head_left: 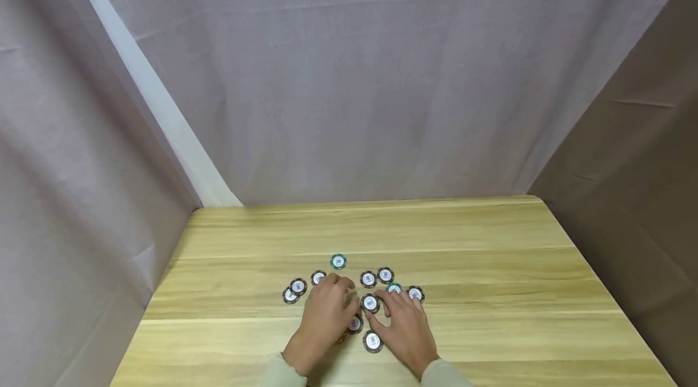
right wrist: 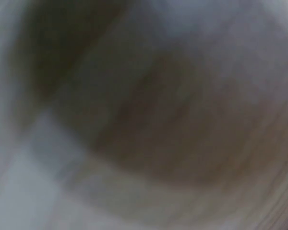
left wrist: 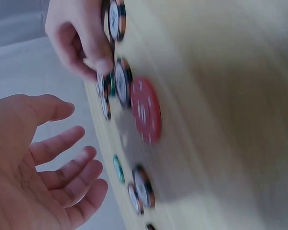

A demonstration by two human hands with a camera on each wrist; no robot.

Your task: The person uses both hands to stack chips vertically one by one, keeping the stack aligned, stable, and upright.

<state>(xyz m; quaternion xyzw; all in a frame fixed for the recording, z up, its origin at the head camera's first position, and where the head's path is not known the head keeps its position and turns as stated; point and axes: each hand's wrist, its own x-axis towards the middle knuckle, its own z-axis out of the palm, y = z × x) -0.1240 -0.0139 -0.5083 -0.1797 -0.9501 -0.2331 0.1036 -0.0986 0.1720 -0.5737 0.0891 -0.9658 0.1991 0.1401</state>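
My right hand [head_left: 405,329] pinches a black poker chip [head_left: 370,303] marked 100 between thumb and index finger, low over the table. Loosely curved and holding nothing, my left hand [head_left: 325,314] hovers above the chips; the left wrist view shows its fingers apart. Beneath it lie a black chip [head_left: 355,323] and a red chip [left wrist: 146,110], which the head view mostly hides. Another black chip [head_left: 373,341] lies close to my right thumb. A green chip [head_left: 394,289] is partly covered by the right fingers. The right wrist view is too blurred to read.
Beyond the hands lie a green 20 chip [head_left: 339,261] and black chips [head_left: 368,279]. Two overlapping black chips [head_left: 291,295] rest at left, one black chip [head_left: 415,294] at right. Grey curtains [head_left: 349,102] surround the wooden table [head_left: 491,241].
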